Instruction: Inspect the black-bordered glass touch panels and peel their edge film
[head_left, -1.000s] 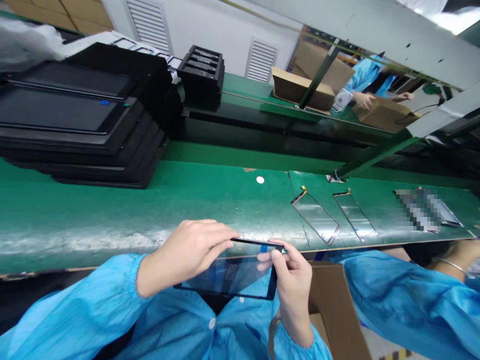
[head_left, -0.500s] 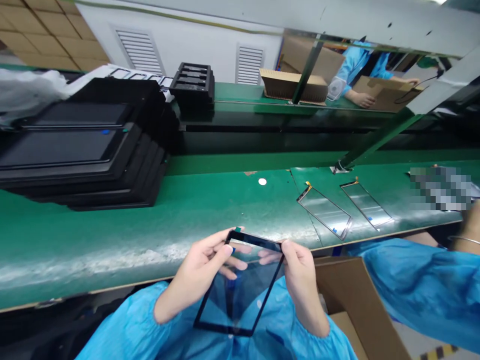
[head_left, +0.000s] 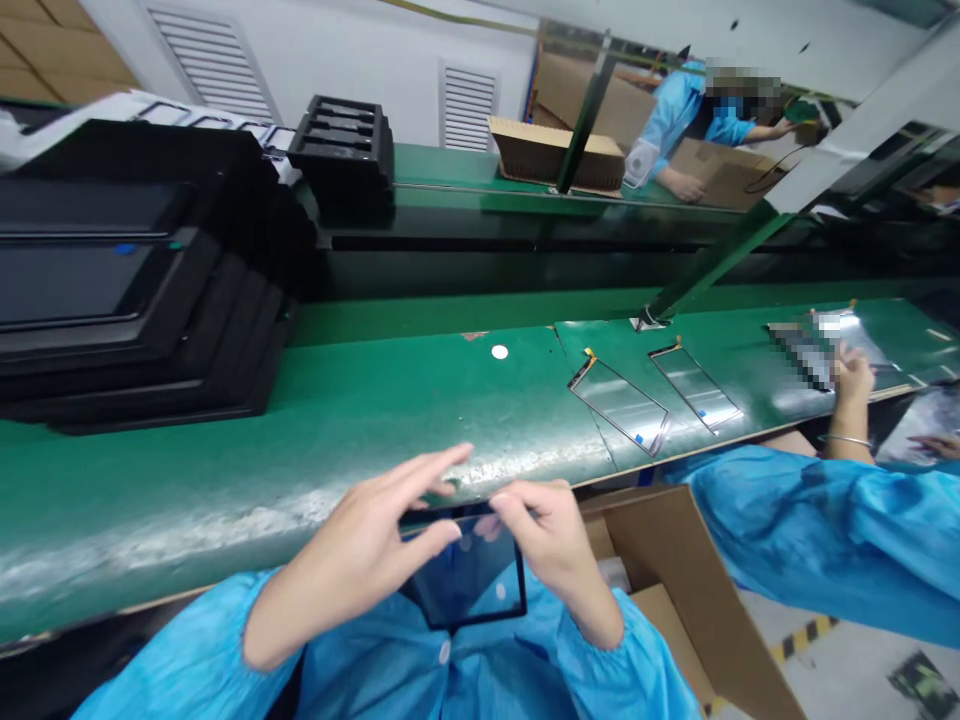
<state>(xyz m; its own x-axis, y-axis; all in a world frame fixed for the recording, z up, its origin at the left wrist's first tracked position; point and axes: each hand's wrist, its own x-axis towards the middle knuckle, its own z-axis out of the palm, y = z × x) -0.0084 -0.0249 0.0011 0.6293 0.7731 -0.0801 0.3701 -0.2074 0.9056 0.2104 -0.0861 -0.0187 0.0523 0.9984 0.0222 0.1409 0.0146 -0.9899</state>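
Note:
I hold a black-framed glass panel (head_left: 472, 580) over my lap, just in front of the green bench edge (head_left: 225, 520). My left hand (head_left: 367, 545) grips its upper left corner with thumb and lower fingers while the index and middle fingers stretch out above it. My right hand (head_left: 551, 545) is closed on the panel's top right edge. Both arms wear blue sleeves. The panel's upper edge is partly hidden by my fingers.
Stacked black trays (head_left: 142, 290) fill the bench's left side, with another tray stack (head_left: 345, 150) behind. Two clear film strips (head_left: 622, 405) (head_left: 697, 388) lie to the right. An open cardboard box (head_left: 675, 590) stands by my right knee. A co-worker's sleeve (head_left: 825, 530) and hand (head_left: 851, 385) are at right.
The panel has turned and dropped lower toward my lap. My left fingers have spread out above it. The view has shifted left, and the co-worker's hand has reached onto the bench.

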